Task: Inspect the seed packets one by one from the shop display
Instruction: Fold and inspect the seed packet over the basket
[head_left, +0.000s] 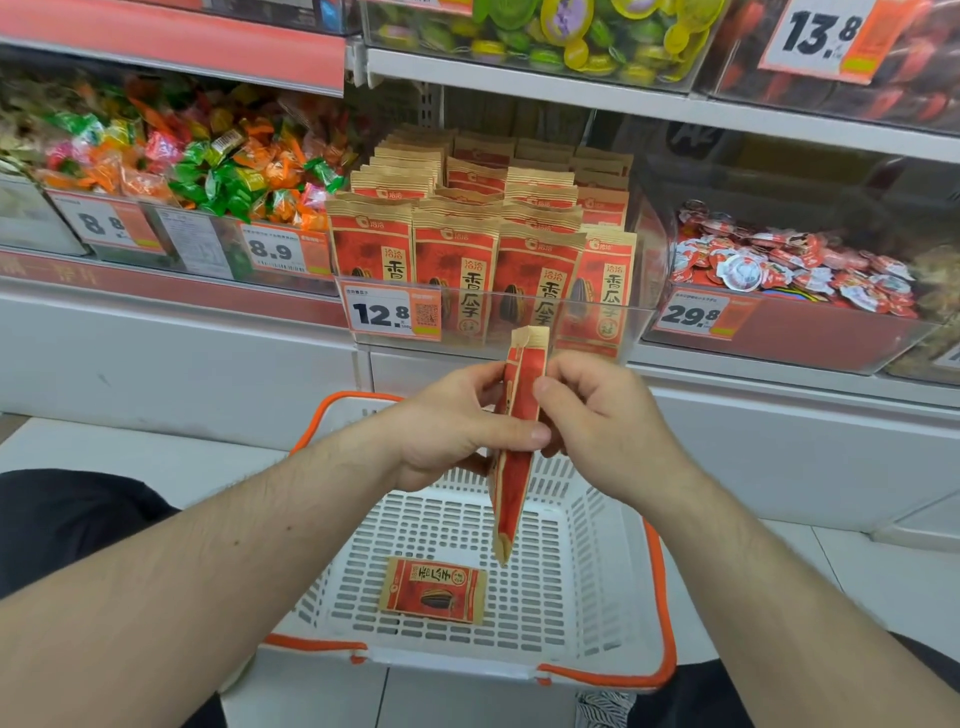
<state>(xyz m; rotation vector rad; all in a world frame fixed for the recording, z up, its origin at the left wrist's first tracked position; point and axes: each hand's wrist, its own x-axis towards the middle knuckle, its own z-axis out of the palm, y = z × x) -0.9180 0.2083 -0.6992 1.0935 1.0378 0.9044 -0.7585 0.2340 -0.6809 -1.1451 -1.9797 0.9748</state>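
Basket (597, 519) open above; one packet (434, 596) on floor.

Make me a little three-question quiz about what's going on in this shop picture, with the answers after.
1. True or false: the white basket holds no packet yet.
2. How many hands hold the seed packet that is being inspected?
A. none
B. one
C. two
3. Fill in: the price tag on the clear bin of seed packets reads ____.

Key
1. False: one packet lies flat on the basket's floor.
2. C: the left hand and the right hand each pinch the held packet, which stands edge-on above the basket.
3. 12.8
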